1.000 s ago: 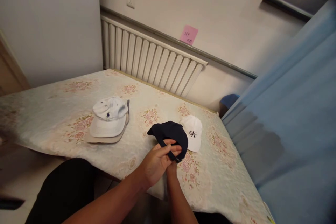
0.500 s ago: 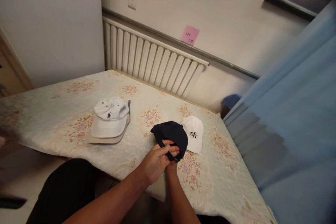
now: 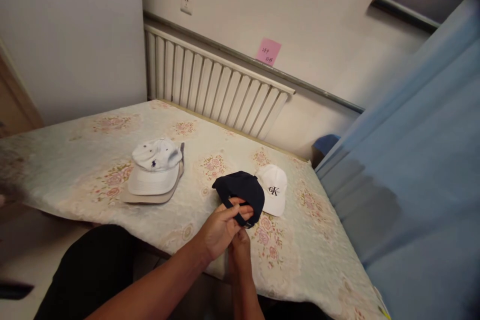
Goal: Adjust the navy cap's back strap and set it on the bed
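My left hand (image 3: 220, 230) is closed on the back strap of a dark navy baseball cap (image 3: 240, 185), its fingers passing through the opening above the strap. The cap's rear opening faces me. Just below the strap, my right hand (image 3: 241, 247) has its fingers curled in at the cap's lower edge; the fingertips are partly hidden. Behind the dark cap lies a white cap (image 3: 275, 190) with black letters. To the left, a white cap with a small dark logo (image 3: 153, 165) rests on top of a beige cap (image 3: 150, 199).
A bed with a floral cover (image 3: 210, 135) spreads before me. Along the wall runs a white radiator (image 3: 210, 80), with a pink paper note (image 3: 268, 51) above. A blue curtain (image 3: 405, 160) hangs on the right. My dark-clad knee (image 3: 93, 265) is at lower left.
My right hand has come down and left from behind the dark cap, so more of it shows. The left hand keeps its hold on the strap. The view has shifted slightly.
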Available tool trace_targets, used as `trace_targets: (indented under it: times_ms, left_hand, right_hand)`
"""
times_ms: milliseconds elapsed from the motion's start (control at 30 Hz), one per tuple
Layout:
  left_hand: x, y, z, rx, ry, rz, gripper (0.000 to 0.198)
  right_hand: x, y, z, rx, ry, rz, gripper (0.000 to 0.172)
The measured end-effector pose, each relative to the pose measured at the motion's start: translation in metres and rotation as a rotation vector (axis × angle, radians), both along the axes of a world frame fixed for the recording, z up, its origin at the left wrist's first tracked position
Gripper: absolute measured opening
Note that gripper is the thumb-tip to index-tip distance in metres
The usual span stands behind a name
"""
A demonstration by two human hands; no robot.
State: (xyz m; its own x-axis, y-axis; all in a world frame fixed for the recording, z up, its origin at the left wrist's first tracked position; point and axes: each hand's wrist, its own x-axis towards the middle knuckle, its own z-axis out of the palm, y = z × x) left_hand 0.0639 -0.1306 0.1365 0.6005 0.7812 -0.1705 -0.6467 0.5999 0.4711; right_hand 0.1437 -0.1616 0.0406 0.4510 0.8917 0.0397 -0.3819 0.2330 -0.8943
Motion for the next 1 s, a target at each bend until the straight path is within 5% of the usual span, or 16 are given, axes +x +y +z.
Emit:
trace_targets:
  times_ms: [200,533,1000]
  left_hand:
    - [0.002,0.000,-0.003,-0.012,-0.015,0.006,0.015]
    - [0.002,0.001,-0.003,-0.071,-0.030,0.009,0.014]
    - [-0.006,0.022,-0.003,-0.080,-0.151,0.049,0.020]
  right_hand:
    - [-0.010,-0.019,0.022,0.204,0.356,0.279,0.049]
    - [-0.008,-0.006,0.044,0.253,0.561,0.232,0.038]
    - [0.019,-0.004,0.035,0.198,0.626,0.086,0.024]
